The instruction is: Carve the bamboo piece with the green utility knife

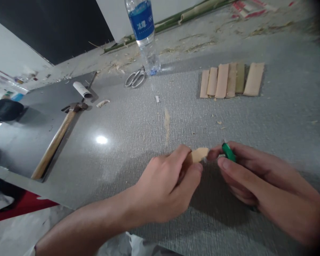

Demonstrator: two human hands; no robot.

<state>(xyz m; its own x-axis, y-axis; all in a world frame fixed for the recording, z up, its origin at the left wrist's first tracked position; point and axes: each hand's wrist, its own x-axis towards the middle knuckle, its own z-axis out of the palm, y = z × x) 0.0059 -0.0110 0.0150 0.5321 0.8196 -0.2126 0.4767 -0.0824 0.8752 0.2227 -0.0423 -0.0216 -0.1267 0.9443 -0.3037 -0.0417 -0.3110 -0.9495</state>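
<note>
My left hand [166,185] is closed around a small pale piece of bamboo [199,155], whose angled end sticks out past the thumb and forefinger. Facing it from the right, my right hand [250,174] grips a green-handled tool [228,152] between thumb and fingers. Most of the tool is hidden in the palm, and its working end is too small and blurred to make out. The right fingertips are very close to the bamboo's end; whether they touch it I cannot tell. Several flat bamboo strips [223,81] lie side by side beyond the hands.
A water bottle [146,39] stands at the back beside scissors [135,78]. On the left lie a wooden-handled hammer [59,137] and a white tube [82,89]. Green bamboo stalks [170,23] run along the wall. Shavings are scattered over the grey textured table [133,124].
</note>
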